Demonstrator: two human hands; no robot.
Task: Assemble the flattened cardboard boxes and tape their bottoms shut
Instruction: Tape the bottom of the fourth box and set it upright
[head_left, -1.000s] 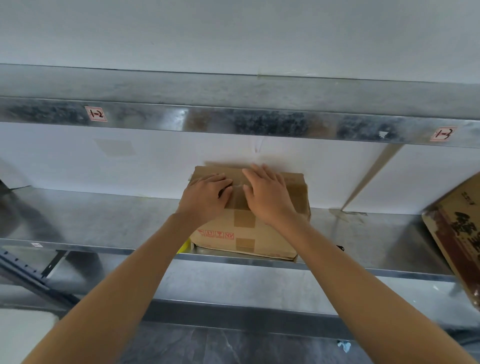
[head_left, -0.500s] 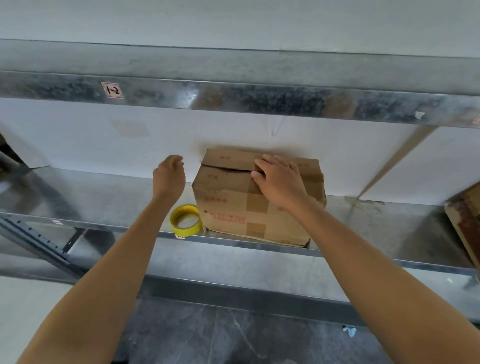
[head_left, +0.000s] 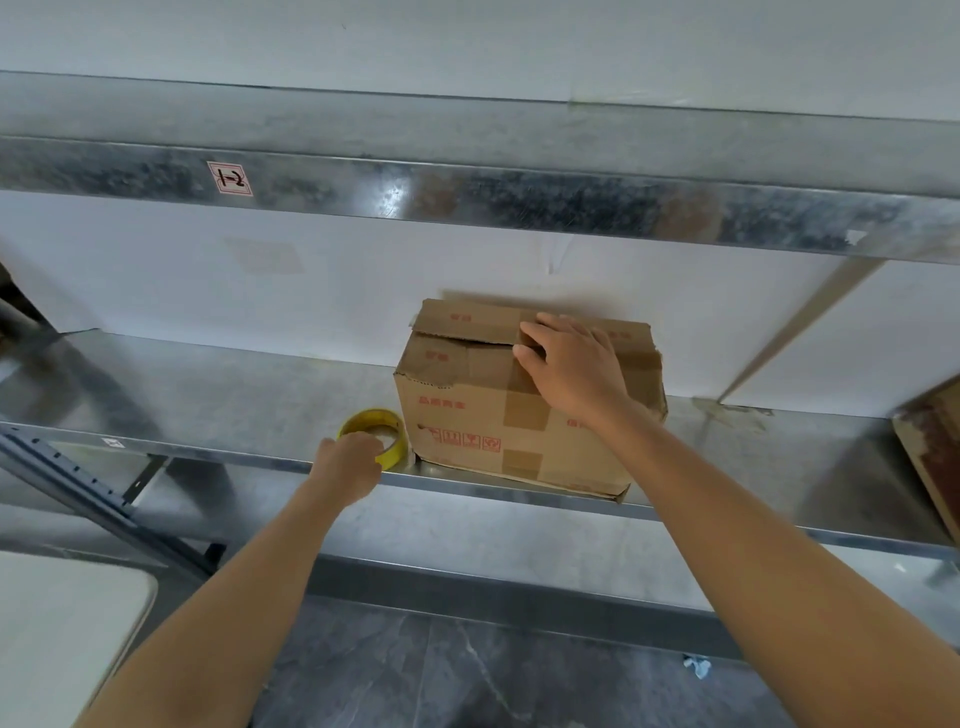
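Since the frame half a second earlier, the left hand (head_left: 347, 463) has dropped from the air beside the cardboard box (head_left: 467, 415) to the tape roll (head_left: 372, 422). Its fingers now curl over the roll's near rim, knuckles toward the camera. The right hand (head_left: 577, 370) has stayed on the box top, lying flat with fingers spread across the seam where the two top flaps meet.

The box is erected and stands on the metal shelf (head_left: 208, 384). Its lower front edge is at the shelf's front edge and its back is against the white wall (head_left: 156, 270). It is brown corrugated board with torn, ragged flap edges at the left, red printing, and patches of brown tape down the front face. The left part of the seam gapes slightly.

The roll is a yellow ring lying flat at the shelf's front edge, just beside the box's left lower corner.

Bare, dull, mottled galvanised surface extends widely to the left of the roll, with a shorter stretch to the right of the box. An upper shelf rail (head_left: 519, 208) overhangs, bearing a red-bordered label (head_left: 230, 179). A dark printed carton (head_left: 932, 447) leans at the shelf's right end.
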